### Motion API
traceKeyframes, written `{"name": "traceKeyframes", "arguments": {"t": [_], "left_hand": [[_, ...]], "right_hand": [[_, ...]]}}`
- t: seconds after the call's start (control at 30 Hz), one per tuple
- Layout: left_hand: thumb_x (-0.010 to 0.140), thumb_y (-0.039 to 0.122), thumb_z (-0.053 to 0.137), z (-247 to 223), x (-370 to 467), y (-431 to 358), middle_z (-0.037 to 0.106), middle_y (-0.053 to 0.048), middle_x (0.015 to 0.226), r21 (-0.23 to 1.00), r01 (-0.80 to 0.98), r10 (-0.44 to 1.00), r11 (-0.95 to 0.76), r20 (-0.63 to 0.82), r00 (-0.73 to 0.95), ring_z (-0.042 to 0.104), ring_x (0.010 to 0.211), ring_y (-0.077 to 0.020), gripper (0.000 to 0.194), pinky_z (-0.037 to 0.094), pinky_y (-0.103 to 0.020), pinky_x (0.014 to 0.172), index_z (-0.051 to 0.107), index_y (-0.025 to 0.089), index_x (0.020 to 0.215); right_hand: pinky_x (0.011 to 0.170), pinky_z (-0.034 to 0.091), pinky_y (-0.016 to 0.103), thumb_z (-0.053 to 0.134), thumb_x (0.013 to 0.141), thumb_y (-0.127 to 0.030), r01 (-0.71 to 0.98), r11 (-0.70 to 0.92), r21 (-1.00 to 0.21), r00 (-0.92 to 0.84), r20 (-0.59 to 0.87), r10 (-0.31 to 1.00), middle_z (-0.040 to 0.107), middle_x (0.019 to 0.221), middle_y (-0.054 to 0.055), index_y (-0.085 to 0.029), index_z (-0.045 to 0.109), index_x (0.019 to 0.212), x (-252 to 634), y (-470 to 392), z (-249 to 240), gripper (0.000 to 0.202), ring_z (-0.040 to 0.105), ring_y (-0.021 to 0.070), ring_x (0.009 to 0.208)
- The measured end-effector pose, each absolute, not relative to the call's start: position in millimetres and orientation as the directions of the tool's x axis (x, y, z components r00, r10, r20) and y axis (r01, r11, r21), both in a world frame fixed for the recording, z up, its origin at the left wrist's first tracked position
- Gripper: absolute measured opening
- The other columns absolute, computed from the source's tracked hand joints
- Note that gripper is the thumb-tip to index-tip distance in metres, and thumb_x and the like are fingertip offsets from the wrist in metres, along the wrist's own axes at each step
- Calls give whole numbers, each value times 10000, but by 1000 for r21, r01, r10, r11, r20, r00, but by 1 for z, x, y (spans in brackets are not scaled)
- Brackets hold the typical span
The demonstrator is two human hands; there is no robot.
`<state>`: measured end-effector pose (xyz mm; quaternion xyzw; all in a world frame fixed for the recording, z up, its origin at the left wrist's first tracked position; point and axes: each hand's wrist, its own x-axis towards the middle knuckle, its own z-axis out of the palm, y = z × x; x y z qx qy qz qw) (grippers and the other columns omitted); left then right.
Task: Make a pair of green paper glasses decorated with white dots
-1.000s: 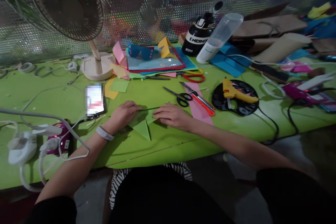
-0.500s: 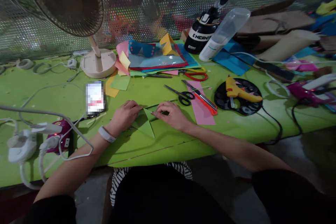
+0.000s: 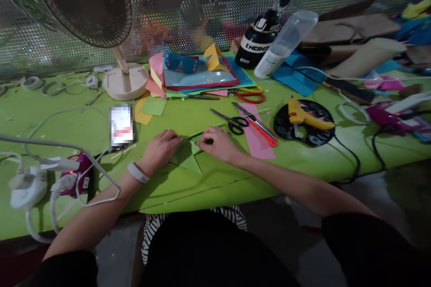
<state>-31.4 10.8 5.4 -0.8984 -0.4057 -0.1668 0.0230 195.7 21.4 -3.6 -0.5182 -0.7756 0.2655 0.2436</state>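
A folded piece of green paper (image 3: 187, 161) lies on the green table (image 3: 215, 193) in front of me, with a pointed corner toward the front edge. My left hand (image 3: 163, 147) is closed on its left part, fingertips at the upper fold. My right hand (image 3: 215, 143) pinches the paper's right side between thumb and fingers. Just right of that hand are black-handled scissors (image 3: 236, 124). Beyond them a red utility knife (image 3: 261, 126) rests on a strip of pink paper (image 3: 255, 142).
At the left are a phone (image 3: 121, 125), a fan (image 3: 125, 81) and plugs with cables (image 3: 69, 178). Behind lie stacked sheets (image 3: 202, 80) and red-handled scissors (image 3: 251, 97). A bottle (image 3: 254, 47) stands at the back; a yellow glue gun (image 3: 308, 116) lies on a black palette.
The paper's flap between my hands has shifted, and its front point has moved slightly right and up. Both hands keep their hold.
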Motion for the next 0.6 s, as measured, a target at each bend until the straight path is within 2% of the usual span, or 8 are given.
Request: {"name": "traceKeyframes", "arguments": {"t": [0.17,0.33,0.43,0.6], "left_hand": [[956,159,479,8,-33,7,657,-80,966,39,731,709,-681,284,645,595,867,-183,257,531,-296,740,648,173,1149],[936,118,475,9,-32,-1,660,-99,1127,21,700,677,-714,276,683,606,969,-205,312,531,-336,799,593,165,1221],[922,126,490,8,-30,-6,650,-112,1163,19,691,667,-722,283,689,606,998,-228,308,529,-370,812,595,159,1209],[909,134,502,8,-27,-8,674,-99,1099,37,667,649,-744,274,709,624,944,-220,249,533,-345,776,614,134,1132]], "right_hand": [[797,407,429,687,832,-345,681,297,-670,-332,79,940,610,751,33,-206,618,588,193,24,-3,289,555,218,808],[768,422,429,636,867,-402,678,319,-662,-320,124,939,609,755,33,-211,615,612,195,23,-10,320,554,208,778],[757,422,423,653,858,-359,682,333,-651,-318,146,937,601,735,28,-213,608,606,194,22,-11,294,551,207,768],[768,421,420,649,862,-307,698,329,-636,-313,142,939,603,745,30,-211,605,620,192,22,-8,264,554,207,776]]}}
